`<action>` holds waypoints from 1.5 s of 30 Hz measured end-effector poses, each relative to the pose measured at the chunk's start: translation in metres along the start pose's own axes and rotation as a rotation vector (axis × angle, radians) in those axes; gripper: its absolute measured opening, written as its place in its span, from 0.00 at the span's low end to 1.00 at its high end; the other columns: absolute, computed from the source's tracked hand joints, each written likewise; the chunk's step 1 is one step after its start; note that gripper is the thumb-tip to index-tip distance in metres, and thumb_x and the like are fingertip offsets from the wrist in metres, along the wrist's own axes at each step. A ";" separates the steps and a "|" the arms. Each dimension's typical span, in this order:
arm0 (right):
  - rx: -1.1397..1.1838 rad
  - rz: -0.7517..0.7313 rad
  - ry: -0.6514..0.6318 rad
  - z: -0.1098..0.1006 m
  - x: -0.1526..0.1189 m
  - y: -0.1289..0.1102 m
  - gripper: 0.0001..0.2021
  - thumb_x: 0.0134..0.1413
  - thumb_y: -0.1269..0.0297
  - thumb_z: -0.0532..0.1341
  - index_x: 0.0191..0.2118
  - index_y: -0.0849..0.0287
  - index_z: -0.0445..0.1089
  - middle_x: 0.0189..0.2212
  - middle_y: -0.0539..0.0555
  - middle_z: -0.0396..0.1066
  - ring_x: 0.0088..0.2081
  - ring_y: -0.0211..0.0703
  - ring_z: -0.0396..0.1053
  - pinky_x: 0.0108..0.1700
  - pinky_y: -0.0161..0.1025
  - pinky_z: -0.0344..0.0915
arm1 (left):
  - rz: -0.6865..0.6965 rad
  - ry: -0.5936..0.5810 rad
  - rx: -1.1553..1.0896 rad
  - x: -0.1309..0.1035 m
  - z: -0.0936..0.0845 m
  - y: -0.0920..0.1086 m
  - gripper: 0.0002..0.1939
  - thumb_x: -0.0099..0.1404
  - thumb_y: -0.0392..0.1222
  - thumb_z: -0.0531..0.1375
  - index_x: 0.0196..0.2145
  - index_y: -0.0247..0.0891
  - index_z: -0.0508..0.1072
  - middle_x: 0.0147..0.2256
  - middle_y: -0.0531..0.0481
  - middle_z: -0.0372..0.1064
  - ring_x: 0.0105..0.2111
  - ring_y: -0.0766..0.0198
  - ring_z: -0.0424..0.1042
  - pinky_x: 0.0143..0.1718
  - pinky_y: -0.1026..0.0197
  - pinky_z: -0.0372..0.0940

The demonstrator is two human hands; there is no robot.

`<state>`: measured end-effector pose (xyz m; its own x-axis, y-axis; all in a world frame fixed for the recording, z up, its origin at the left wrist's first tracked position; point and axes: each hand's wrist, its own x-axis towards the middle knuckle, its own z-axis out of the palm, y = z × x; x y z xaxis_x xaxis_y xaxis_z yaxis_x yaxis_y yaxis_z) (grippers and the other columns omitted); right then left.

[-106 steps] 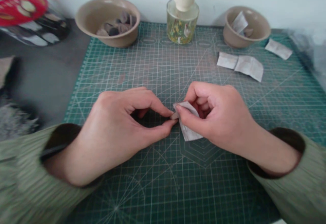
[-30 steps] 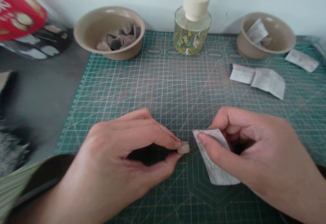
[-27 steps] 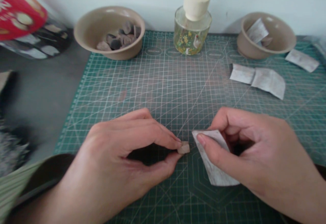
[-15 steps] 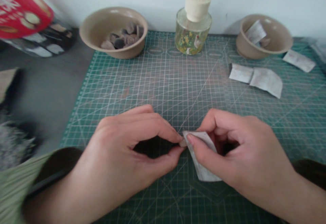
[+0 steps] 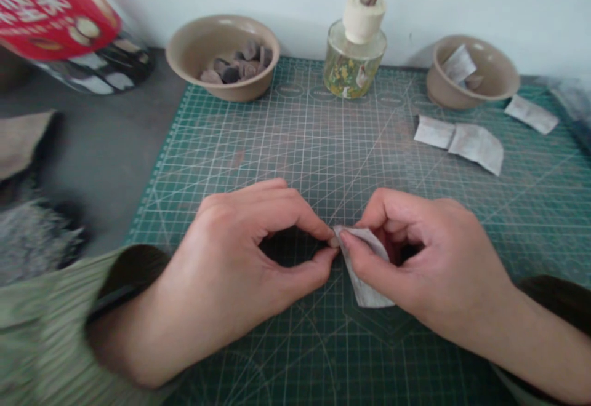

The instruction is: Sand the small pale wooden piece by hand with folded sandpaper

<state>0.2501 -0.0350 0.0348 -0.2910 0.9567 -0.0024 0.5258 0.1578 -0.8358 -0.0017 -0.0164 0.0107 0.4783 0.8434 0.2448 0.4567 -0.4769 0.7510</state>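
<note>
My left hand (image 5: 258, 270) pinches a small pale stone-like piece (image 5: 334, 242) between thumb and fingertips; most of it is hidden. Against it, my right hand (image 5: 420, 252) grips a whitish-grey piece of sandpaper-like sheet (image 5: 367, 289), thumb on top and fingers curled behind. The sheet's upper corner touches the small piece. Both hands are closed and meet just above the green cutting mat (image 5: 295, 160).
A tan bowl (image 5: 184, 61) of several dark stones stands back left, with a reed diffuser (image 5: 353, 61) beside it. Another tan bowl (image 5: 503, 86) holds a sheet piece; more sheet pieces (image 5: 478, 144) lie nearby. At left are a red-labelled jar (image 5: 60, 12) and a grey fuzzy cloth (image 5: 37, 240).
The view has shifted slightly, so the bowl and jar on the left appear farther right. Both hands keep their grips, and the sheet stays against the small piece.
</note>
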 end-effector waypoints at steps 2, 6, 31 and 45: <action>-0.007 -0.009 0.012 -0.001 0.001 0.000 0.15 0.66 0.71 0.74 0.32 0.50 0.70 0.19 0.38 0.66 0.18 0.32 0.60 0.23 0.34 0.55 | -0.001 0.013 0.000 -0.001 -0.001 -0.001 0.07 0.76 0.36 0.76 0.42 0.50 0.91 0.38 0.59 0.91 0.37 0.61 0.87 0.43 0.57 0.80; -0.003 -0.030 -0.006 -0.001 0.001 0.002 0.15 0.67 0.71 0.73 0.32 0.51 0.71 0.19 0.39 0.67 0.18 0.31 0.62 0.24 0.33 0.56 | 0.006 0.010 -0.002 -0.001 -0.002 0.000 0.07 0.76 0.37 0.76 0.41 0.50 0.91 0.38 0.59 0.91 0.37 0.61 0.87 0.44 0.57 0.80; -0.030 -0.022 -0.018 -0.003 0.000 0.005 0.14 0.67 0.69 0.73 0.33 0.50 0.70 0.20 0.39 0.67 0.18 0.33 0.62 0.27 0.37 0.58 | -0.030 -0.002 -0.011 0.000 -0.001 0.000 0.06 0.77 0.39 0.77 0.42 0.52 0.92 0.39 0.60 0.92 0.38 0.60 0.88 0.46 0.56 0.81; -0.019 -0.001 -0.022 -0.003 0.001 0.005 0.13 0.66 0.69 0.74 0.33 0.50 0.71 0.21 0.39 0.68 0.20 0.33 0.63 0.29 0.38 0.61 | -0.034 0.006 0.012 -0.002 0.000 -0.001 0.05 0.76 0.40 0.76 0.40 0.51 0.91 0.38 0.59 0.90 0.35 0.61 0.86 0.42 0.57 0.79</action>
<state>0.2554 -0.0323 0.0322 -0.3088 0.9510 -0.0138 0.5408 0.1637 -0.8251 -0.0035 -0.0170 0.0095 0.4579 0.8607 0.2227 0.4819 -0.4508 0.7514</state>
